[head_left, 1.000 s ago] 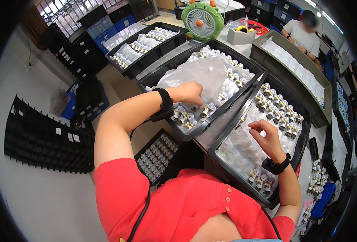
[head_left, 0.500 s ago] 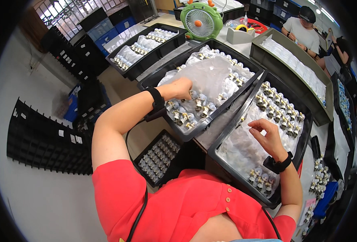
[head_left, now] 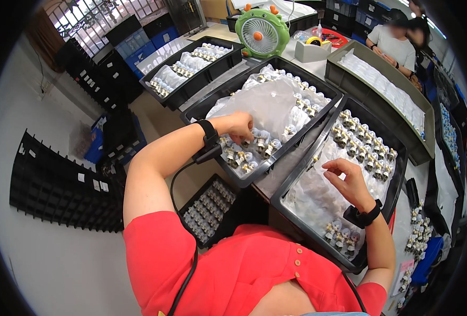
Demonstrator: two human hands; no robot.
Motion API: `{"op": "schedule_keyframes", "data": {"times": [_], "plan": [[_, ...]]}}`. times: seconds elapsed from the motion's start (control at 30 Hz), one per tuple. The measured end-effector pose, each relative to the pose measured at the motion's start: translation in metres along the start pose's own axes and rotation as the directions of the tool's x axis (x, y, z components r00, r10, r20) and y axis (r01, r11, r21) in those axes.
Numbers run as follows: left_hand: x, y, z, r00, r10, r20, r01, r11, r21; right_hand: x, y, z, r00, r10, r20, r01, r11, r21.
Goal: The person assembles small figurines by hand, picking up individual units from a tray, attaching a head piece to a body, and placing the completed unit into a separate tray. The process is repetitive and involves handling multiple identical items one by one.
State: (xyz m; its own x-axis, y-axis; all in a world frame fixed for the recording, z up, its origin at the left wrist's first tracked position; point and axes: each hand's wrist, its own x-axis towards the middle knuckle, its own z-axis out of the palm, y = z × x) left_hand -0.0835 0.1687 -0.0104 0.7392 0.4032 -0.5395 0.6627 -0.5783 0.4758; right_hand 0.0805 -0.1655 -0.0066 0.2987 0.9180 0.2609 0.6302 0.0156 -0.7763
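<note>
My left hand (head_left: 239, 127) reaches into the middle black tray (head_left: 192, 112). Its fingers close at a small pale-haired figurine (head_left: 249, 138), which they partly hide. Several like figurines (head_left: 266, 143) stand close by on the tray's white lining, beside a crumpled translucent sheet (head_left: 268, 100). Over the right-hand black tray (head_left: 282, 202) hovers my right hand (head_left: 347, 181), thumb and forefinger curved with a gap between them and nothing visible inside. Beneath it spreads white wrapping (head_left: 315, 192). Rows of figurines (head_left: 363, 139) fill that tray's far end; a few more (head_left: 342, 235) stand at its near end.
A green fan (head_left: 262, 32) stands behind the trays. Another figurine tray (head_left: 176, 95) lies at far left, a grey-green tray (head_left: 426, 145) at right. Below the table edge sits a lower figurine tray (head_left: 208, 210). A person (head_left: 394, 47) in white works at the back.
My left hand has moved slightly toward me, its fingers now lower among the figurines. My right hand stays almost where it was. People in the background have shifted.
</note>
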Motion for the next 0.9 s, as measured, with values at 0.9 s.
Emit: {"op": "schedule_keyframes", "data": {"times": [0.9], "plan": [[0.041, -0.007, -0.055, 0.554, 0.361, -0.750, -0.281, 0.929, 0.240, -0.009, 0.007, 0.002, 0.907, 0.019, 0.421, 0.010, 0.998, -0.065]]}}
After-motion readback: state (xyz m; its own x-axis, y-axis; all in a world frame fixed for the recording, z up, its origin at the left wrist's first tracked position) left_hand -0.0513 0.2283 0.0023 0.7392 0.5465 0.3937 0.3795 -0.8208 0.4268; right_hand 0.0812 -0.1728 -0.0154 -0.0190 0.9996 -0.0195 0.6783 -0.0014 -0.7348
